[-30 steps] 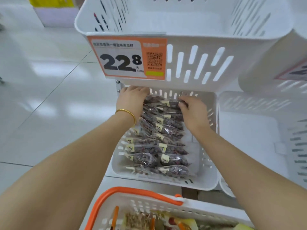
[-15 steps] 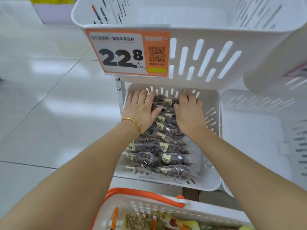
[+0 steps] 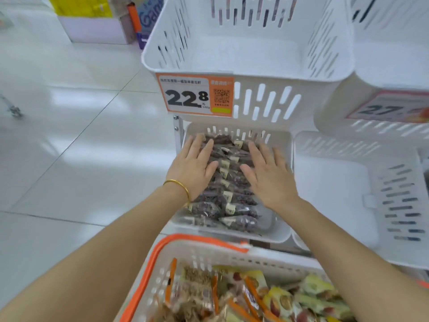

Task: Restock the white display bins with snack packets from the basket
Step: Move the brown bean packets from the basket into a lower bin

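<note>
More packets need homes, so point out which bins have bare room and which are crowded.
The top bin above the 22.8 price tag shows a bare floor, as does the lower right bin. The middle bin is crowded with dark packets under the left hand and right hand; only its right front corner is bare.

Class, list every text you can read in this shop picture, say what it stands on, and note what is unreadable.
"22.8": orange price tag on the upper white bin; its smaller print is blurred.
"27": right bin's price tag, rest blurred.
"Gam", cut off: blue box.
Yellow labels on the snack packets: too small.
</note>
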{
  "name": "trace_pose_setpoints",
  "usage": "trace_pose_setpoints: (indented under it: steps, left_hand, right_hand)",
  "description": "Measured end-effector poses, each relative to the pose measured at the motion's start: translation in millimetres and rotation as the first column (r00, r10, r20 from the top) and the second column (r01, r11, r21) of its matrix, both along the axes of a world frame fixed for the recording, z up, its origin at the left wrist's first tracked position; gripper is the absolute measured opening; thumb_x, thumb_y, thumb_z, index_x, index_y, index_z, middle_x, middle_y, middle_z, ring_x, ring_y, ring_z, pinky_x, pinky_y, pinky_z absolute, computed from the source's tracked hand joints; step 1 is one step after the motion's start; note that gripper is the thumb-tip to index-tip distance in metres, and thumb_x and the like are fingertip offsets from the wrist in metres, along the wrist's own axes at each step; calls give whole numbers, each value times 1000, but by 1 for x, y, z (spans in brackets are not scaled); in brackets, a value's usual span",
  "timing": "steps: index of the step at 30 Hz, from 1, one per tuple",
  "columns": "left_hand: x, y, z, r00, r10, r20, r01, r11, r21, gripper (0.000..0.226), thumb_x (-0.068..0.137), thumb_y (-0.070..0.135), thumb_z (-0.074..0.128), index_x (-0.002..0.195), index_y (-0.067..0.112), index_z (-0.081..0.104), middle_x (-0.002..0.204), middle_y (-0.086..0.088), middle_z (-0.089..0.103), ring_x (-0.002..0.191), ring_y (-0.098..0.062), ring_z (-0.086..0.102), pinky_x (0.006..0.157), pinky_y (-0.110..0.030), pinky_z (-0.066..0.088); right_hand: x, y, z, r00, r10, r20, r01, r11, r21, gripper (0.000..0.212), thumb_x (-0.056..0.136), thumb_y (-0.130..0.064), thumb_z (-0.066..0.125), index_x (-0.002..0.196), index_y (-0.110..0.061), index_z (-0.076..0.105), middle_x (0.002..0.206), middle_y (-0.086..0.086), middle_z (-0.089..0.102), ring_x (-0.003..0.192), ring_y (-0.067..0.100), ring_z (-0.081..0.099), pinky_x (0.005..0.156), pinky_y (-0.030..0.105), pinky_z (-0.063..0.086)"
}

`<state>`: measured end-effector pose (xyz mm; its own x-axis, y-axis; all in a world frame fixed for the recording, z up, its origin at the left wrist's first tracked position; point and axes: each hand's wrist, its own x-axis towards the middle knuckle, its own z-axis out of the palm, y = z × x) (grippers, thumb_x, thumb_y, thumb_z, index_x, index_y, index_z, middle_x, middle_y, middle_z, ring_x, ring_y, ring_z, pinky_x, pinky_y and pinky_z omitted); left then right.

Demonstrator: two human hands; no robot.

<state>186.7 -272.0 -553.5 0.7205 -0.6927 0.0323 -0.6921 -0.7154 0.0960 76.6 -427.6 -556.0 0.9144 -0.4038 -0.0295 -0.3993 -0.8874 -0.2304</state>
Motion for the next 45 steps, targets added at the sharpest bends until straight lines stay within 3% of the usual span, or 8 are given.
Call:
trace_pose_setpoints:
  steps: [9, 15, 18, 22, 28, 35, 39, 45]
  left_hand:
    - [-152, 104, 20, 978, -180, -104, 164, 975, -150, 49, 91, 31, 30, 125, 5, 53, 137, -16, 47, 124, -37, 42, 106, -41, 29]
    - [-208, 136, 18, 970, -136, -203, 123, 989, -78, 30, 92, 14, 50, 121, 15, 60, 138, -7, 47, 127, -32, 39, 109, -34, 21]
    - [-219, 143, 25, 899, -181, -398, 239, 966, 99, 35, 93, 30, 52, 127, 22, 56, 133, 2, 51, 128, -23, 38, 111, -32, 18]
    - [-247, 139, 27, 835, -137, -533, 379, 845, 377, 69, 81, 65, 50, 140, 33, 38, 137, 1, 45, 131, -25, 32, 109, -45, 28]
    - [-282, 122, 20, 928, -163, -335, 352, 675, 648, 96, 67, 84, 45, 140, 22, 32, 137, -9, 37, 125, -32, 40, 104, -46, 30]
    - [-271, 109, 32, 902, -79, -425, 304, 814, 495, 48, 85, 40, 57, 129, 23, 45, 104, -1, 58, 92, -23, 56, 83, -36, 48]
    - [-253, 103, 48, 864, 26, -503, 76, 981, 180, 32, 90, 20, 51, 121, 13, 52, 102, 1, 60, 81, -17, 54, 70, -26, 49]
    - [-230, 109, 67, 598, 147, -788, -490, 845, -214, 21, 92, 0, 40, 94, 6, 61, 82, -13, 58, 55, -14, 47, 39, -18, 42]
  right_hand:
    - [-185, 94, 37, 978, 32, 206, -98, 943, 317, 30, 97, -16, 46, 125, -16, 58, 139, 2, 46, 130, 19, 38, 104, 25, 27]
    - [-228, 129, 24, 961, 238, -140, -147, 870, 471, 23, 95, -25, 53, 115, -20, 64, 114, -2, 66, 102, 15, 60, 89, 33, 49]
    - [-238, 133, 26, 860, 299, -414, -160, 927, 339, 36, 91, -43, 56, 113, -15, 60, 110, 2, 64, 98, 20, 59, 84, 40, 52]
    - [-257, 130, 23, 644, 258, -721, -155, 966, 207, 85, 72, -66, 65, 136, -17, 37, 132, 3, 51, 117, 27, 50, 90, 40, 48]
    - [-270, 126, 20, 757, 220, -615, -67, 963, 261, 84, 65, -59, 76, 125, -10, 43, 124, 6, 51, 100, 23, 51, 81, 34, 48]
    - [-279, 101, 45, 905, 83, -418, 102, 911, 401, 60, 70, -32, 82, 114, -5, 51, 97, 4, 53, 86, 21, 51, 72, 33, 41]
    - [-281, 84, 57, 972, -133, -194, 212, 852, 479, 47, 70, -25, 83, 100, -12, 49, 84, -4, 52, 75, 13, 51, 61, 29, 39]
    - [-280, 74, 64, 871, -492, 2, 211, 378, 902, 29, 76, -8, 77, 94, -13, 56, 86, 1, 62, 61, 9, 60, 45, 17, 45]
